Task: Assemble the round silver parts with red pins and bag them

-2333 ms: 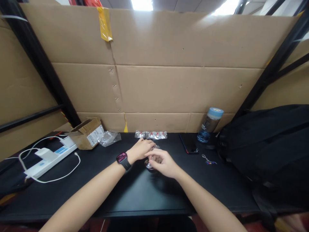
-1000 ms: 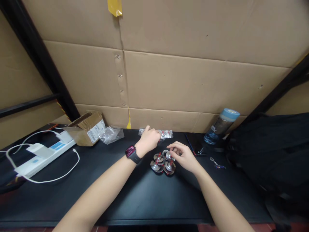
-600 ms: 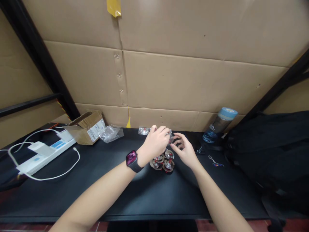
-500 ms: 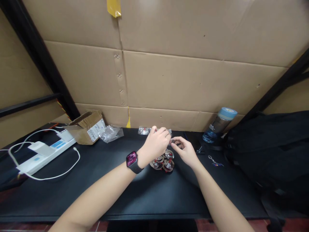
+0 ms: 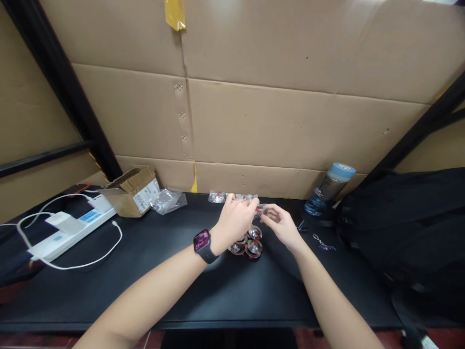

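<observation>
Both hands meet over a small clear plastic packet (image 5: 260,209) with something red in it. My left hand (image 5: 240,216), with a watch on its wrist, is closed on the packet's left side. My right hand (image 5: 281,224) pinches its right side between thumb and fingers. Just below the hands, several round silver metal discs with red bits (image 5: 253,247) lie grouped on the black table (image 5: 174,291); my left hand partly covers them. Behind my left hand, a row of clear packets (image 5: 218,197) with red bits lies along the table's back edge.
At the left are a white power strip (image 5: 69,237) with cables, an open cardboard box (image 5: 132,194) and a crumpled plastic bag (image 5: 167,199). To the right stand a blue-lidded bottle (image 5: 327,190), a small keychain (image 5: 324,243) and a black backpack (image 5: 410,232). Cardboard walls the back.
My hands have drawn slightly apart, my right hand shifting a little right, and more of the packet shows between them. The view has shifted slightly.
</observation>
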Action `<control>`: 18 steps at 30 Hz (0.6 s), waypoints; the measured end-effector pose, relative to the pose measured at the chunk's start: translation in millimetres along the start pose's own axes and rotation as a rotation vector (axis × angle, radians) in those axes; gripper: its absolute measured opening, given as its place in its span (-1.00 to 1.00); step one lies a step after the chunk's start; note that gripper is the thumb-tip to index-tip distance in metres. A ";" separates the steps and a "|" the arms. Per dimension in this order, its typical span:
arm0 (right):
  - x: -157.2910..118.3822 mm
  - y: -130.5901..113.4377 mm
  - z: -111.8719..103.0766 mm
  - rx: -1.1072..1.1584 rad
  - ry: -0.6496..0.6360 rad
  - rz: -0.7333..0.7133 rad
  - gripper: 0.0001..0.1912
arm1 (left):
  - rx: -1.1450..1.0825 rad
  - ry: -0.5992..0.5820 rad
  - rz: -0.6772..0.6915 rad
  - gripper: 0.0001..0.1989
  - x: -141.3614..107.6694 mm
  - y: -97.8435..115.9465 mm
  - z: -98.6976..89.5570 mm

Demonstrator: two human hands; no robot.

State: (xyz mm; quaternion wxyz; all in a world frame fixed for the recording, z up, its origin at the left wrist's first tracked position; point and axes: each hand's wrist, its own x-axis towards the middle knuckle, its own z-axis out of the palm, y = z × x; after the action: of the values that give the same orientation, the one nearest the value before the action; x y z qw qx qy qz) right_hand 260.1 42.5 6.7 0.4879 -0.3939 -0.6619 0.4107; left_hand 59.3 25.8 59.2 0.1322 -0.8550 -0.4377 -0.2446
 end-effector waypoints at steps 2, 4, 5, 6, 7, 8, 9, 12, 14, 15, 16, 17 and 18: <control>0.8 2.9 -1.9 -0.024 0.044 -0.014 -0.63 | 0.014 0.003 0.022 -0.86 -0.3 0.8 1.5; 1.5 5.3 -3.9 -0.040 0.084 -0.022 -0.62 | 0.029 0.008 0.045 -0.86 -1.2 1.3 3.4; 1.7 6.0 -4.8 -0.043 0.097 -0.023 -0.62 | 0.035 0.009 0.047 -0.87 -1.8 1.5 4.5; 1.8 6.2 -5.6 -0.044 0.107 -0.024 -0.63 | 0.041 0.006 0.041 -0.87 -2.6 1.5 5.6; 1.8 6.1 -6.3 -0.044 0.118 -0.025 -0.64 | 0.044 -0.002 0.029 -0.88 -3.4 1.3 6.6; 1.6 5.8 -6.9 -0.045 0.126 -0.024 -0.65 | 0.043 -0.013 0.012 -0.88 -4.1 0.9 7.4; 1.5 5.3 -7.3 -0.048 0.134 -0.021 -0.65 | 0.036 -0.027 -0.005 -0.86 -4.6 0.2 7.8; 0.9 4.4 -7.3 -0.062 0.140 -0.014 -0.65 | -0.043 -0.082 -0.037 -0.75 -4.4 -4.3 6.4; 0.7 4.7 -6.7 -0.065 0.125 -0.015 -0.66 | -0.141 -0.118 -0.051 -0.74 -2.9 -9.3 3.4; 0.6 4.9 -6.3 -0.065 0.118 -0.018 -0.67 | -0.193 -0.135 -0.058 -0.76 -1.9 -12.1 1.7; 0.6 5.2 -5.9 -0.066 0.113 -0.021 -0.68 | -0.243 -0.151 -0.063 -0.81 -1.0 -15.0 0.0; 0.5 5.5 -5.7 -0.067 0.111 -0.023 -0.68 | -0.287 -0.164 -0.066 -0.85 -0.1 -17.7 -1.5; 0.5 5.6 -5.5 -0.067 0.111 -0.023 -0.68 | -0.321 -0.175 -0.066 -0.88 0.6 -20.0 -2.8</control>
State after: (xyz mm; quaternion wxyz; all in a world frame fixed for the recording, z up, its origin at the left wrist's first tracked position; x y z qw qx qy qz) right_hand 266.1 45.8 2.7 0.5150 -0.4246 -0.6518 0.3600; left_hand 42.5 36.6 62.0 -0.0526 -0.8683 -0.4306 -0.2404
